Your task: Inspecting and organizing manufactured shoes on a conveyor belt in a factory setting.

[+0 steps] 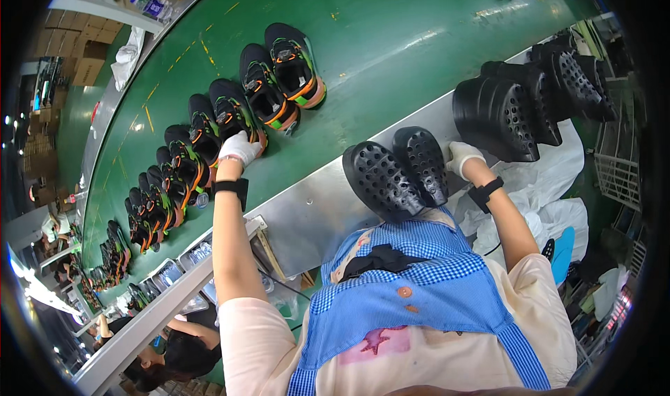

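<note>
- One left hand (239,149), white-gloved: we find it at the open collar of a black shoe (229,103) with orange and green trim; its fingers are partly hidden, so we cannot tell how tightly they hold.
- One right hand (463,160), white-gloved, fingers curled just beside the right-hand of two black shoe forms (422,160); we cannot tell whether they grip it.
- Said shoe: on the green belt (391,54), within a slanting row of similar shoes (183,169).
- Said forms: side by side above the metal ledge (296,221), holed faces toward us, lower ends by the blue checked apron (405,291).
- Further black forms (499,110): grouped at the right, along the ledge.
- White sheeting (558,148): below that group.
- Two black wristbands (484,194), one on each arm.
- One wire rack (618,179), far right.
</note>
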`<action>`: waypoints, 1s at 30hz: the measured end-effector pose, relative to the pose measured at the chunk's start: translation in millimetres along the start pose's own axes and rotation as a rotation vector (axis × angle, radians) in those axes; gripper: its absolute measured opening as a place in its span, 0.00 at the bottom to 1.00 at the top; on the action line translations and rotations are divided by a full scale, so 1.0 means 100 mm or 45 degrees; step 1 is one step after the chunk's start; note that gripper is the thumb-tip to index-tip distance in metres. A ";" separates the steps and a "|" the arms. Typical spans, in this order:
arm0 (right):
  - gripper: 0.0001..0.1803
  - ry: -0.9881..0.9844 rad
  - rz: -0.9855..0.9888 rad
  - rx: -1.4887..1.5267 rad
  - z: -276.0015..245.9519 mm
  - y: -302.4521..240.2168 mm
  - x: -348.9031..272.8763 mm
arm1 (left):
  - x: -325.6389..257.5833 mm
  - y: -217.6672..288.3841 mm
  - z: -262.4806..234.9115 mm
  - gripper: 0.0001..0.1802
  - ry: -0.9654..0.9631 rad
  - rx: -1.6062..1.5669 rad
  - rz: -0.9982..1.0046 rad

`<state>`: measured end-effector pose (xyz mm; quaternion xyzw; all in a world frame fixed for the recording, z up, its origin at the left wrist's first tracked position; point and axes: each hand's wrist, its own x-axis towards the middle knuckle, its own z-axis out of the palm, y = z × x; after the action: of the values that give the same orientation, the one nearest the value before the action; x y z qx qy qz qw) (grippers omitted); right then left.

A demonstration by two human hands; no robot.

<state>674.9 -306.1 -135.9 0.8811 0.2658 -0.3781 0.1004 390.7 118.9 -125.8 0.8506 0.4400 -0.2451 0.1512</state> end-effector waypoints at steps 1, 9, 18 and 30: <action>0.23 -0.009 0.007 -0.022 -0.02 0.00 -0.01 | -0.12 0.06 -0.04 0.28 0.212 0.074 -0.019; 0.22 0.012 -0.036 -0.054 -0.02 0.04 0.01 | -0.08 0.59 -0.22 0.20 0.358 -0.128 0.454; 0.21 0.031 0.002 0.061 0.00 0.08 0.04 | 0.63 0.66 -0.11 0.21 -0.347 -0.140 0.215; 0.20 0.069 -0.038 0.097 0.02 0.13 0.00 | 0.30 0.81 -0.34 0.16 0.440 0.070 0.405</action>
<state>681.3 -318.0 -137.5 0.8901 0.2669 -0.3654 0.0540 481.7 109.0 -110.5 0.9423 0.3128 -0.0806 0.0872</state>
